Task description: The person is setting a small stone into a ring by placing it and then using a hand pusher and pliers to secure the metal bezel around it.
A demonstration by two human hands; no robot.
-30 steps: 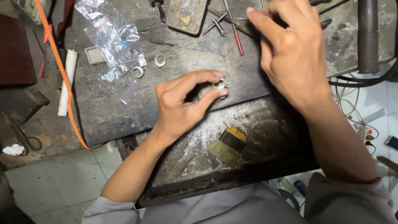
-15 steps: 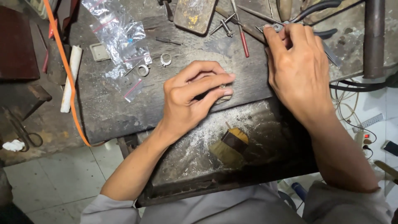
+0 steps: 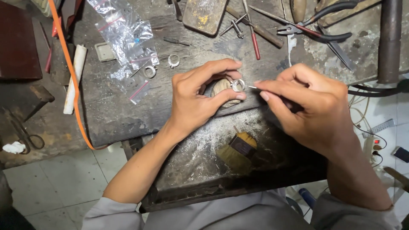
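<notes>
Ring, a small stiff silver band, looks light and slippery; the left hand pinches its rim against a wooden peg on the counter. From 3 o'clock, the right hand pinches a thin tool.

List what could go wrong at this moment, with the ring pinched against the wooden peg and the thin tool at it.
The left hand pinches the small silver ring with fingertips only, so it could slip or spring away into the filings in the tray below. The right hand aims a thin tool tip close to the left thumb; a slip might prick it. Loose rings lying near the plastic bags could get knocked off.
</notes>
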